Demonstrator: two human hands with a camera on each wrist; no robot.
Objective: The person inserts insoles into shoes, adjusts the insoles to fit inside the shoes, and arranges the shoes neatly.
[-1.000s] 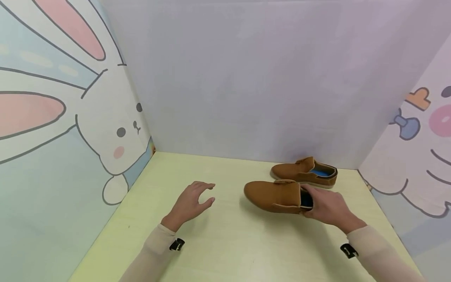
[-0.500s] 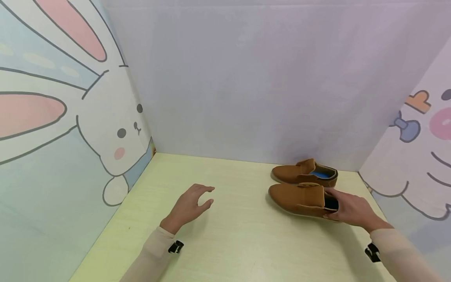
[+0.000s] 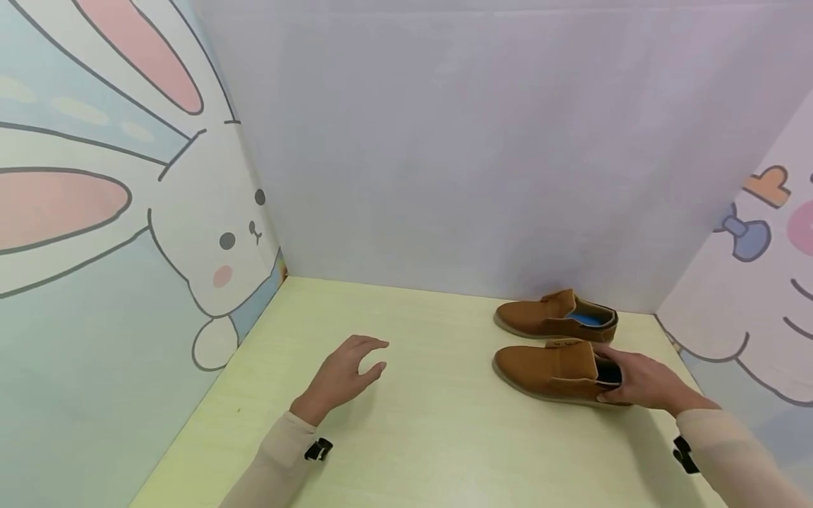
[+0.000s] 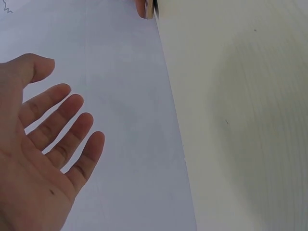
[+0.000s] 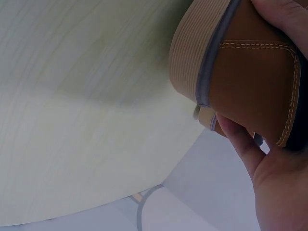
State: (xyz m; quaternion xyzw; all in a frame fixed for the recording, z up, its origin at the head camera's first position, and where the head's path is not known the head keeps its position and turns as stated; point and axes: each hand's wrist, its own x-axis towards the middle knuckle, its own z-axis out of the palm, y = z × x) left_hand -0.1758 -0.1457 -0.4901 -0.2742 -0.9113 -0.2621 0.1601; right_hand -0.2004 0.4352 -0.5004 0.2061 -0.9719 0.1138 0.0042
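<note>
My right hand (image 3: 648, 381) grips the heel end of a brown shoe (image 3: 536, 370), its toe pointing left. In the right wrist view the thumb and fingers clasp both sides of the shoe's heel (image 5: 255, 82), above a ribbed pale sole. Just behind it a second brown shoe (image 3: 533, 319) with a blue insole stands on the table, toe also to the left. My left hand (image 3: 339, 374) hovers over the table at centre left, fingers loosely bent and holding nothing. In the left wrist view its palm (image 4: 33, 183) faces the camera with fingers apart.
The pale yellow tabletop (image 3: 406, 437) runs back to a plain grey-white wall (image 3: 444, 141). Side panels with a cartoon rabbit (image 3: 209, 233) on the left and another cartoon figure (image 3: 718, 303) on the right border the table. The rear shoe stands close to the back wall.
My right hand has carried the held shoe rightward and slightly nearer me, alongside the rear shoe. My left hand has stayed almost in place.
</note>
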